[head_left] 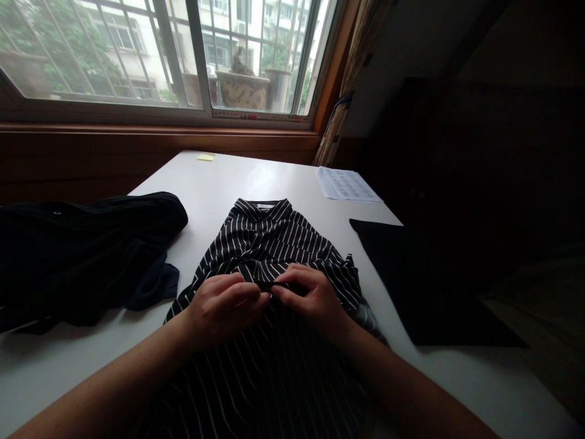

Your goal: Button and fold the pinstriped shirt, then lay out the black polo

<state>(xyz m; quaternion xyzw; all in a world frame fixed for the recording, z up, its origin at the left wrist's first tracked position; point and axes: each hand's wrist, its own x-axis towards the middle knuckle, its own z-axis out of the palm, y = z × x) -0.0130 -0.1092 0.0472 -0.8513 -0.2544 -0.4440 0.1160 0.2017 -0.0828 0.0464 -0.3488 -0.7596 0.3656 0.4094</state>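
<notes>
A black shirt with thin white stripes (pixel 269 244) lies flat on the white table (pixel 256 177), collar toward the window. My left hand (pixel 223 308) and my right hand (pixel 308 292) meet at the shirt's middle front. Both have their fingers curled and pinched on the fabric, fingertips almost touching each other. What exactly sits between the fingertips is too small to make out. My forearms cover the lower part of the shirt.
A heap of dark clothing (pixel 77 256) lies at the left. A flat black folded cloth (pixel 425 286) sits at the right edge. A printed paper sheet (pixel 345 184) and a yellow sticky note (pixel 206 157) lie near the window (pixel 183 55).
</notes>
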